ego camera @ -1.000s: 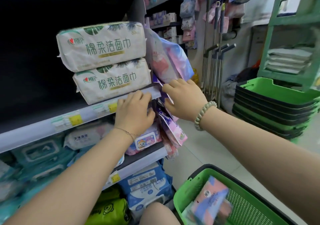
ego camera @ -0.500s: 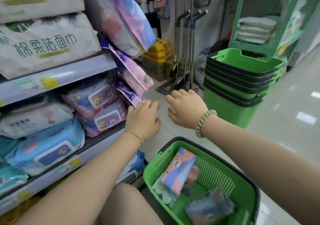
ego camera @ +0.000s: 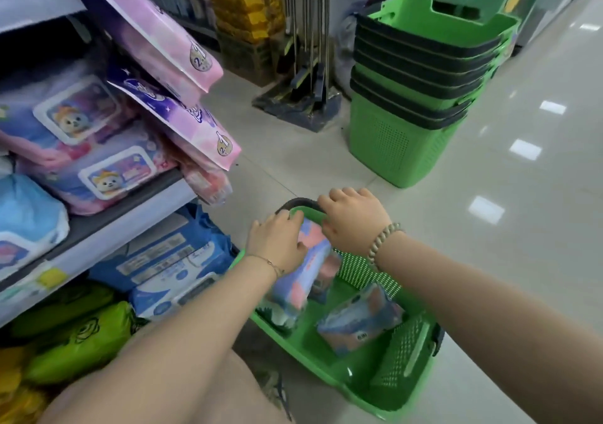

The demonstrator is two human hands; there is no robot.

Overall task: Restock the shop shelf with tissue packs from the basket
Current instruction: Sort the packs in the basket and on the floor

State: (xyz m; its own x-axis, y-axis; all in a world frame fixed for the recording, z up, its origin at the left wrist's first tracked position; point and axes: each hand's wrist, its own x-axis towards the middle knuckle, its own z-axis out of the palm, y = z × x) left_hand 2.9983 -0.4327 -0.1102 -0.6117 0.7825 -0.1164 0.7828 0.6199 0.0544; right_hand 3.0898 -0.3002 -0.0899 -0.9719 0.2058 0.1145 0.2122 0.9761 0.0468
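A green basket [ego camera: 404, 355] sits on the floor in front of me. In it a blue and pink tissue pack [ego camera: 303, 280] stands on end against the far wall. My left hand [ego camera: 277, 244] lies on its left side and my right hand [ego camera: 354, 219] closes over its top end. A second tissue pack [ego camera: 359, 322] lies flat in the basket's middle. The shop shelf [ego camera: 107, 228] is on my left, filled with wipes packs.
Pink and purple packs [ego camera: 182, 110] stick out from the shelf end into the aisle. A stack of green baskets [ego camera: 421, 87] stands on the floor ahead. Mops and brooms [ego camera: 306, 65] lean beyond it. My knee shows at the bottom.
My view has tilted down from the shelf to the basket. Both hands dropped from the shelf edge into the basket and took hold of the upright tissue pack.
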